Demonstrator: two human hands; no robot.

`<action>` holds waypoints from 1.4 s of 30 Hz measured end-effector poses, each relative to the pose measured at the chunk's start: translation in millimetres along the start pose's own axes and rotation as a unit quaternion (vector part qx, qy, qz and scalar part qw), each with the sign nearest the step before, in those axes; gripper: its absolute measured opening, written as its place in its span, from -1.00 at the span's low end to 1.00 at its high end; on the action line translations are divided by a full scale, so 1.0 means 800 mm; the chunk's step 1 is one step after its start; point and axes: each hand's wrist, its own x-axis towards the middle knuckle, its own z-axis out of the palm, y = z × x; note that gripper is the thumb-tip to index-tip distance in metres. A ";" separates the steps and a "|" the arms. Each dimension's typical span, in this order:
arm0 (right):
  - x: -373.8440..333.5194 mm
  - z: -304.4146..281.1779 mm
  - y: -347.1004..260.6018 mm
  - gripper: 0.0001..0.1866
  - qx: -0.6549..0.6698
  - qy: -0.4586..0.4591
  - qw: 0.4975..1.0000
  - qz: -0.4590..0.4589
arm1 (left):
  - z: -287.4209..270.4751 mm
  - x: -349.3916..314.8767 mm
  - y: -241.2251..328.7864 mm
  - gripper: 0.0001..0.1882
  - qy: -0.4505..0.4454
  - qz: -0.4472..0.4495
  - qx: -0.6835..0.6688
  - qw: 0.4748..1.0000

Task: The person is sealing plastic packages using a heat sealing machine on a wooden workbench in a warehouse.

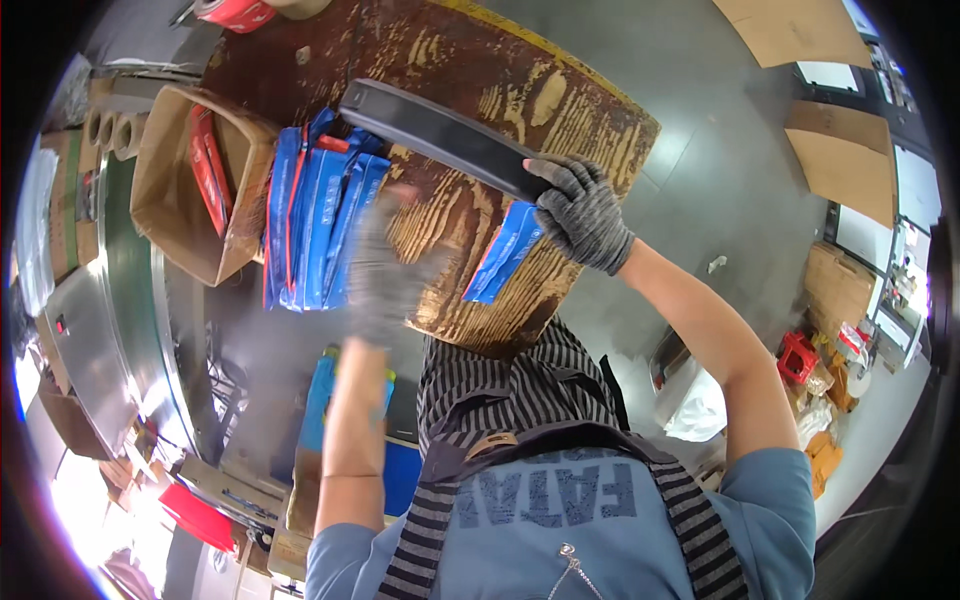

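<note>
My right hand [582,214], in a grey knit glove with the thumb tip bare, is closed on the near right end of a long black case [445,137]. The case slants across the worn wooden table [465,225], its far end toward the blue packets. My left hand [385,275], also gloved, is smeared by motion over the table's near left edge. Its fingers cannot be read. Beside it lies a pile of long blue packets [322,220] with red edges. Another blue packet [505,255] rests on the table just below my right hand.
Left of the pile stands an open cardboard box [180,250] with red packets [210,165] inside. A red tape roll [235,12] sits at the far left. Farther left runs a metal-sided conveyor [125,290]. On the floor at right are a white bag [697,408] and a red crate [798,358].
</note>
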 end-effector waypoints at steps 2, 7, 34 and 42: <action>0.001 0.001 0.001 -0.80 0.020 0.001 1.000 -0.003 | 0.081 -0.015 -0.035 -0.31 -0.052 -0.305 -0.369 0.876; -0.004 -0.011 0.005 -0.68 0.069 0.028 0.996 0.041 | 0.133 -0.035 -0.123 -0.45 -0.267 -0.303 -0.187 0.895; -0.029 0.007 -0.034 -0.68 0.074 -0.031 0.976 0.203 | 0.111 0.025 -0.093 -0.59 -0.132 -0.332 -0.133 0.925; -0.048 0.061 -0.016 -0.29 -0.040 -0.100 0.978 0.178 | 0.113 0.037 -0.095 -0.45 -0.156 -0.350 -0.133 0.914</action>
